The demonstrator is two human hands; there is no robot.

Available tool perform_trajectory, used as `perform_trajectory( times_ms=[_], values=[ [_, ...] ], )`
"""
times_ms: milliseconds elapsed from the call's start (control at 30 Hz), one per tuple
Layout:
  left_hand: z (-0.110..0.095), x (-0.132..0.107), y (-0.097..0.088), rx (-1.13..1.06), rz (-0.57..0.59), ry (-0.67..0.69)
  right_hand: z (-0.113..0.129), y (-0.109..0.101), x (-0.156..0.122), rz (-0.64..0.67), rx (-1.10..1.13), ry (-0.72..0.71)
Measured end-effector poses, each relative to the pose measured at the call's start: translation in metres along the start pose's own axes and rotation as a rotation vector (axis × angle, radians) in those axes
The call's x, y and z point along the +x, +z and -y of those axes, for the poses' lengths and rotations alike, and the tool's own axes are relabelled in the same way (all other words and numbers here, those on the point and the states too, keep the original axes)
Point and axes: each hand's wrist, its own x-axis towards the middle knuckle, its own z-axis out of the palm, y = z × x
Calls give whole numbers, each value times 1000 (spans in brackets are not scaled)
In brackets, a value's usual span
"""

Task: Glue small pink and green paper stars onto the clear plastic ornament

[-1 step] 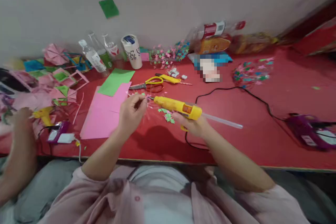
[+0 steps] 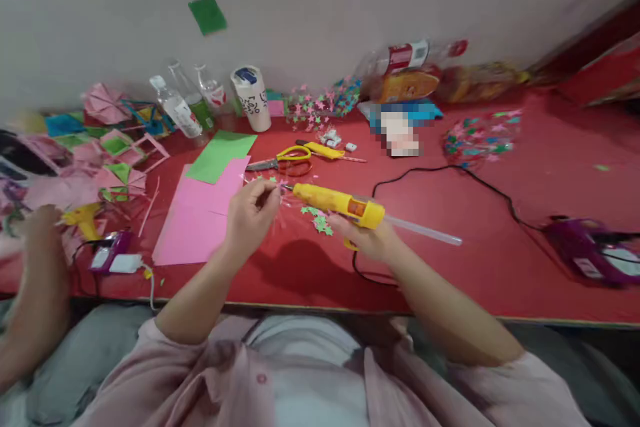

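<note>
My right hand [image 2: 363,235] is wrapped round a yellow hot glue gun [image 2: 333,200], its nozzle pointing left. A long clear glue stick [image 2: 425,230] sticks out of the gun's back end. At the nozzle tip, my left hand [image 2: 253,210] is closed in a pinch on a small pinkish-purple paper star [image 2: 283,186], mostly hidden by the fingertips. Green paper stars [image 2: 319,220] lie on the red table [image 2: 310,283] just below the gun. Yellow-handled scissors [image 2: 293,157] rest behind my left hand, and pink paper sheets [image 2: 193,227] lie to its left.
Green paper [image 2: 220,153], bottles [image 2: 177,110] and a white cup [image 2: 251,99] stand or lie toward the wall. A yellow cutter [image 2: 323,149] is behind the gun. A black cord [image 2: 463,170] runs to a purple power strip [image 2: 593,250]. Another person's arm [image 2: 43,280] reaches in at left.
</note>
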Motion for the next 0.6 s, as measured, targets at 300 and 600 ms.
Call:
perform_trajectory(
  times_ms=[300, 600],
  values=[
    [0, -1, -1, -17, -26, 24, 2, -1, 1, 6, 17, 21],
    [2, -1, 0, -21, -24, 33, 4, -2, 0, -7, 11, 42]
  ],
)
